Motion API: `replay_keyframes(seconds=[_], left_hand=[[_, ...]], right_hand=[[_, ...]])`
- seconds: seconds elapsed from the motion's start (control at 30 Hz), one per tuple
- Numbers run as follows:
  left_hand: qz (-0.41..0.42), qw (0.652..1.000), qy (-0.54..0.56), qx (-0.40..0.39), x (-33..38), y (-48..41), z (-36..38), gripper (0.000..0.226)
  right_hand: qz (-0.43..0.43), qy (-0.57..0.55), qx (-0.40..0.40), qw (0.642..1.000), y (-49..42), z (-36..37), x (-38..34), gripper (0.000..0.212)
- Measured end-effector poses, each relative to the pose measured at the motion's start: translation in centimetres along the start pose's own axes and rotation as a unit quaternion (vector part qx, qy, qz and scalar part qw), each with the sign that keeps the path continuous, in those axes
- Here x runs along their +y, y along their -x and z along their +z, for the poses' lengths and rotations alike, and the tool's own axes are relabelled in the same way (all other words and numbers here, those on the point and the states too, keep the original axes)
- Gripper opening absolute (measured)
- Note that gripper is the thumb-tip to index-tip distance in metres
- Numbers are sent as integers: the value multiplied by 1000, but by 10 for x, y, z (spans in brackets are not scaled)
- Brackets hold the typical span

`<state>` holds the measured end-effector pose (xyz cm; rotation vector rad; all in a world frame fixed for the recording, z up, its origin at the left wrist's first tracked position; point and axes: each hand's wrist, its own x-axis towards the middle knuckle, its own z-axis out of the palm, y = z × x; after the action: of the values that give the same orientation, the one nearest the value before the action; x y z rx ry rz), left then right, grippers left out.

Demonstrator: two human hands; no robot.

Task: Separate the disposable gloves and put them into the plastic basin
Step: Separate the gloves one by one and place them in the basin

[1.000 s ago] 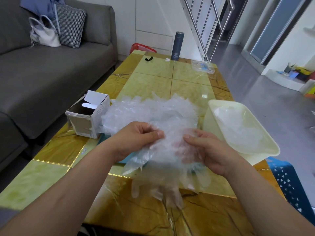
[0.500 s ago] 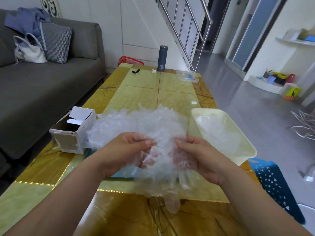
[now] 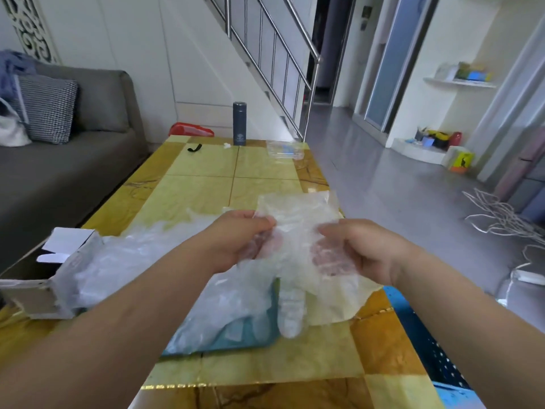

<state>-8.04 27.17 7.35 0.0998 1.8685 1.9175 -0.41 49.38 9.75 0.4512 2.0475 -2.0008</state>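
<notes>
Hands are up over the bench (image 3: 259,364), and both have one clear glove (image 3: 295,228) between them. The left hand (image 3: 241,243) pinches the glove's left side, with its thumb and fingers (image 3: 261,225) pressed on the thin plastic. The right hand (image 3: 365,249) pinches the right side the same way, and its curled fingers show pink through the film. No fingers are spread out flat.

The glove is in the air, not on the bench. Its wide open end points up and away from the person. One long plastic finger hangs straight down toward the person. So the glove's long way runs up and down. I cannot tell if it is one glove or two stuck flat together.

The plastic basin (image 3: 348,305) is cream. It sits just under the glove and a little to the right, partly hidden behind it. The right hand is the nearer one to it. I think the next move is a short one: pull the sheets apart if two are stuck, then let the glove go down and to the right into the basin. The thin film may cling to the fingers, so it could stick and not drop.

The big pile of gloves (image 3: 141,261) lies to the left on the bench, partly on a teal mat (image 3: 224,343), beside an open cardboard box (image 3: 44,278). I think lots are left to do.
</notes>
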Motion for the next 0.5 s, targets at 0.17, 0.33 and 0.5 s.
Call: replay_keyframes(seconds=[0.17,0.33,0.5], left_hand=[[-66,997,16,30,10,-28,41,11],[-50,973,-223,19,5,-21,36,32],[-38,959,-280,0,-9,-20,32,34]], right_hand=[[-48,134,156,977,-39,-33,-11,15],[-60,300,227,925,-83,-48,-4,28],[-76,366,262,890,-96,-39,3,24]])
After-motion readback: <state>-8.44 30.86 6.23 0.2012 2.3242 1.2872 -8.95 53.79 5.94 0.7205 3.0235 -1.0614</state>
